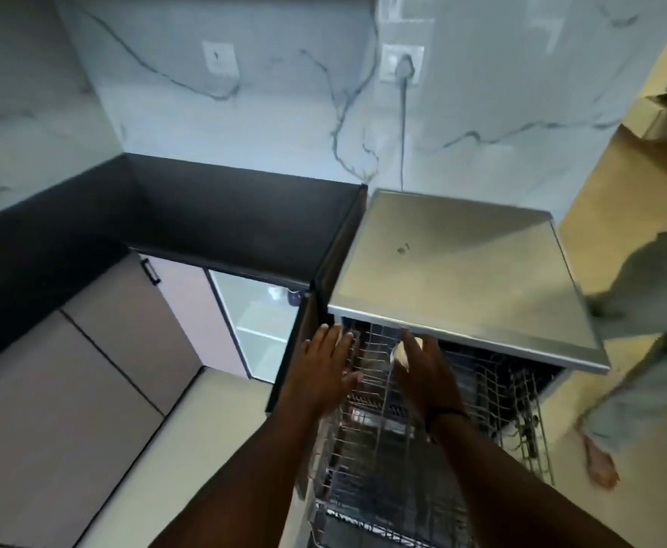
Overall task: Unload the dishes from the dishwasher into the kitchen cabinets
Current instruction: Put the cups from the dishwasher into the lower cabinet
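- Left hand [329,359]: fingers straight, flat over the rack [367,441], holding nothing.
- Right hand [422,369]: curled around a white cup [403,352] above the rack.

arms: bare, no sleeves | right wrist: thin dark band [448,414]

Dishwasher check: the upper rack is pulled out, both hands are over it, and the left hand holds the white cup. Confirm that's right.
One thing is wrong: the head view shows the right hand holding the white cup. The left hand is open with straight fingers. Both are over the pulled-out upper rack of the dishwasher.
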